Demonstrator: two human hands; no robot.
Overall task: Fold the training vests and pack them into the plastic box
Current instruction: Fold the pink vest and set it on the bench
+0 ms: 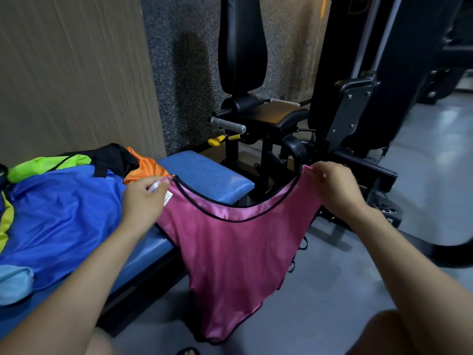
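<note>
With the left hand and right hand each pinching a shoulder strap, the pink vest hangs off the blue bench end, where its slick cloth could probably slip free or drag on the floor.

Dim indoor light, soft shadows, slight blur, warped edges.
</note>
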